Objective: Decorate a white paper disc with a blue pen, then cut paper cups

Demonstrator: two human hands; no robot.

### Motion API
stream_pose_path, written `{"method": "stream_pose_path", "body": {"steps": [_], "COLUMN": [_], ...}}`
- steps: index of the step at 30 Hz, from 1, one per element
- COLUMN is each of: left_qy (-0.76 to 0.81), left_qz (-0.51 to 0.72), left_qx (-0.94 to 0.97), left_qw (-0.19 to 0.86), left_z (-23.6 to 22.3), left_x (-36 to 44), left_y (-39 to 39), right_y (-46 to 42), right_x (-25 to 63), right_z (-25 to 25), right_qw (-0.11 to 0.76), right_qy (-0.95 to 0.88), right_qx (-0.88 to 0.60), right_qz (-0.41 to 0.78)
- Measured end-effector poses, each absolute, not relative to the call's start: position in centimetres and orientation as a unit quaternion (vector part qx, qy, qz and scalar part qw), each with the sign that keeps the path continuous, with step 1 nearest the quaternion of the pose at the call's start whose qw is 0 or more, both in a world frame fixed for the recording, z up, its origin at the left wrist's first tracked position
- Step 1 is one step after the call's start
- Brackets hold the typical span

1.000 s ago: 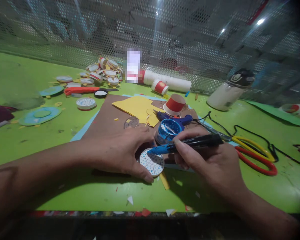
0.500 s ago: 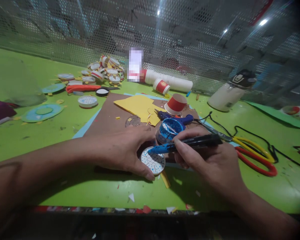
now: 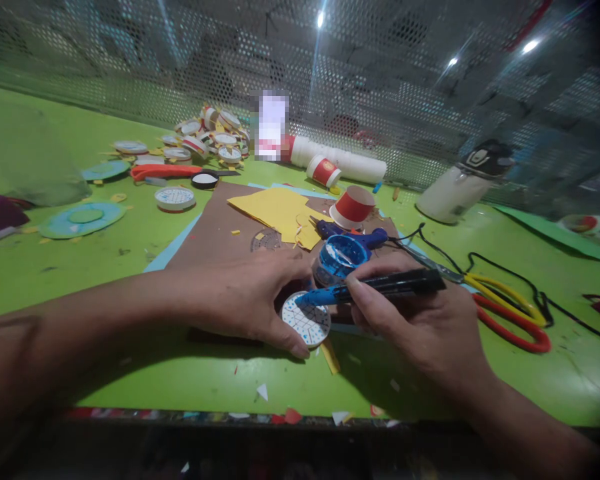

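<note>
My left hand [image 3: 260,297] grips a cut-off paper cup bottom [image 3: 305,327] by its edge, thumb at the near side. Black lines and small blue dots cover its white round face. Between the thumb and fingers of my right hand [image 3: 410,320] is a black marker [image 3: 390,285] with a blue-smeared front. Its tip meets the upper part of the white disc. Just behind the marker stands a small tub of blue paint [image 3: 341,257]. A yellow strip [image 3: 331,357] pokes out below the disc.
Yellow paper [image 3: 275,210] lies on a brown sheet [image 3: 205,227]. Blue-handled scissors [image 3: 375,238], a red-and-white cup [image 3: 353,207] and red-and-yellow scissors [image 3: 515,320] are beyond and right. A heap of cup bottoms [image 3: 215,137] and a red cutter [image 3: 167,173] sit back left; a bottle [image 3: 450,190] stands right.
The view has shifted very slightly. Both hands, the cup bottom and the marker keep nearly the same positions, with the tip still at the disc's upper part.
</note>
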State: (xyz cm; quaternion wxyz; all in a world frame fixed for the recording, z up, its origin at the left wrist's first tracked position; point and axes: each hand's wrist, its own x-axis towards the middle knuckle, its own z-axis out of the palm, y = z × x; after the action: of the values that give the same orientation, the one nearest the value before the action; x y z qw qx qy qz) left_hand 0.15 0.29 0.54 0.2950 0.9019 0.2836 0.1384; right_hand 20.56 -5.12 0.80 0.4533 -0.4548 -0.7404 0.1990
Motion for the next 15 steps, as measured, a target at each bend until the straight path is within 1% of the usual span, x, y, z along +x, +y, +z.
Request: {"method": "stream_pose_path", "body": {"steps": [3, 8, 11, 15], "left_qy": [0.281, 0.267, 0.265, 0.271], "left_qz": [0.141, 0.152, 0.143, 0.134], "left_qx": [0.903, 0.905, 0.905, 0.904], "left_qw": [0.293, 0.293, 0.301, 0.303], "left_z": [0.51, 0.39, 0.60, 0.92], "left_x": [0.17, 0.22, 0.27, 0.28], "left_y": [0.30, 0.41, 0.39, 0.28], "right_y": [-5.04, -4.99, -5.06, -5.37], "right_x": [20.58, 20.65, 20.70, 20.89], "right_z": [0.51, -0.01, -0.10, 0.28], "right_qw": [0.472, 0.479, 0.521, 0.578], "right_qy": [-0.739, -0.729, -0.691, -0.626], "right_qx": [-0.440, -0.442, -0.448, -0.443], "right_qz": [0.194, 0.210, 0.225, 0.278]}}
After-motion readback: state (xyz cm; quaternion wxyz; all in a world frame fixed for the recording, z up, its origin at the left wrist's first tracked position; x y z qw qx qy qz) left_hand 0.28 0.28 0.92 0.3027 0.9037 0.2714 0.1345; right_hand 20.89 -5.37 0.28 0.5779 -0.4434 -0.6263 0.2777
